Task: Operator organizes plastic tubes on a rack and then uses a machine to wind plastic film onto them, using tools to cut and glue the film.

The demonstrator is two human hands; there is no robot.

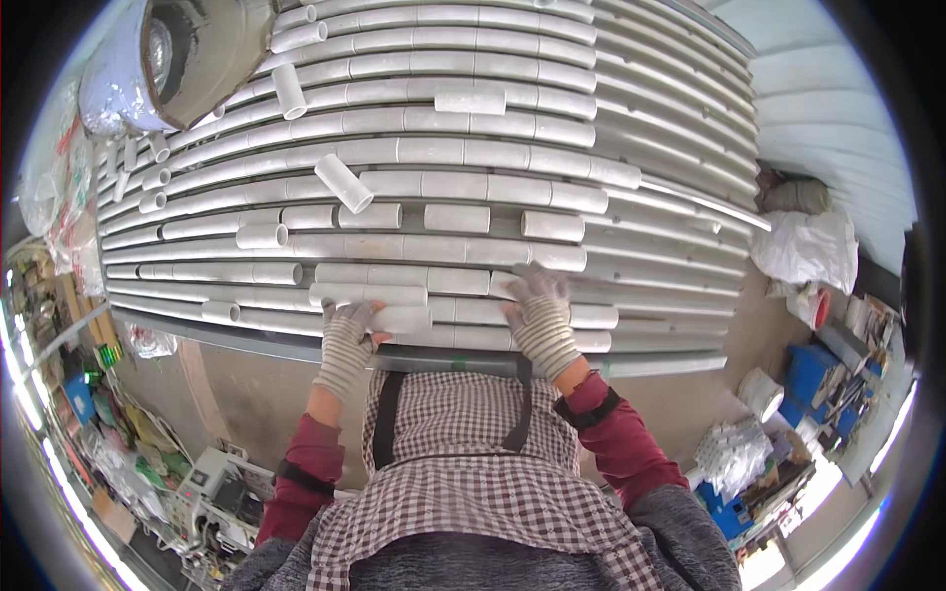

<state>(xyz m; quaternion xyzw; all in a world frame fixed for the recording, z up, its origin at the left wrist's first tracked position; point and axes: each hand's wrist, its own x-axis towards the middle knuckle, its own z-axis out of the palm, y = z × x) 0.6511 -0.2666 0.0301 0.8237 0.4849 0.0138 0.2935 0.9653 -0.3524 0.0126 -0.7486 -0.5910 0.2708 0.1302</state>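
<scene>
Rows of short pale grey tubes lie end to end in the grooves of a ridged metal rack [680, 187] in front of me. My left hand [347, 330], in a striped glove with bare fingertips, is at the near rows. Its thumb and fingers close on the left end of a short tube [404, 319], which rests on top of the row. Just beyond lies another raised tube [379, 295]. My right hand [540, 310], gloved alike, reaches over the near rows with fingers spread. Its fingertips touch a tube [503, 284] in the row beyond; the palm hides some tubes.
Several loose tubes lie askew across the rows, one tilted tube [344, 183] among them. A large open container [197, 59] stands at the far left. White sacks [808, 251] and blue crates [810, 379] are off to the right. Machinery [212, 497] stands at the lower left.
</scene>
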